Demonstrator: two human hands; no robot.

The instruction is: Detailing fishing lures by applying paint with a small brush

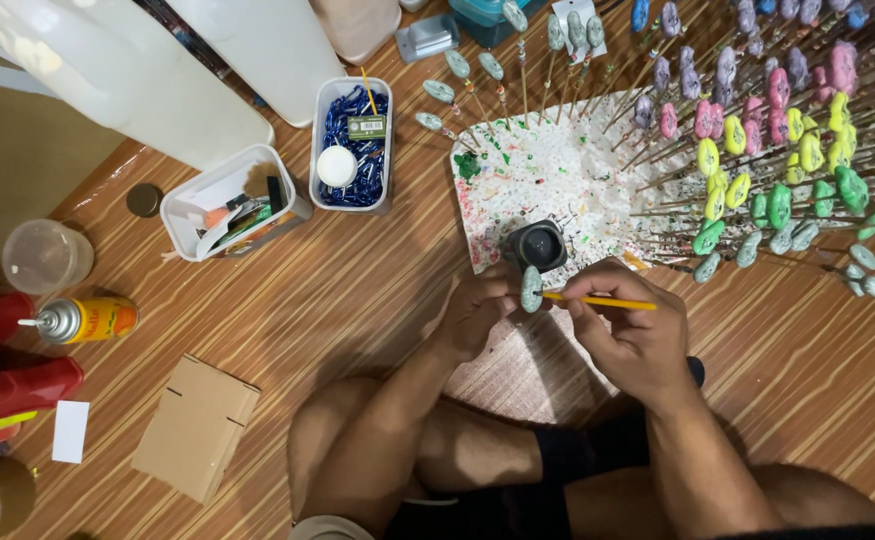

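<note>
My left hand (479,312) pinches a small grey-green painted oval piece (531,288) between thumb and fingertips, holding it upright just in front of my knees. My right hand (629,330) is closed narrowly round a thin yellow-handled paintbrush (602,301), whose tip meets the oval piece (I cannot tell whether the bristles are actually pressing on it). Just beyond my hands stands a small dark round paint pot (537,244), open, on a white foam board speckled with green and pink paint (557,180). Stuck into that board and fanning out to the right are many thin wooden sticks topped with painted ovals in grey-green, green, yellow, pink and purple (757,150). To the left on the wooden floor (357,290) sit a clear plastic tub of blue wrapped items (353,145), another clear tub holding assorted small tools (232,205), a flat brown cardboard box (197,425) and a yellow spray can (85,319) lying on its side.
</note>
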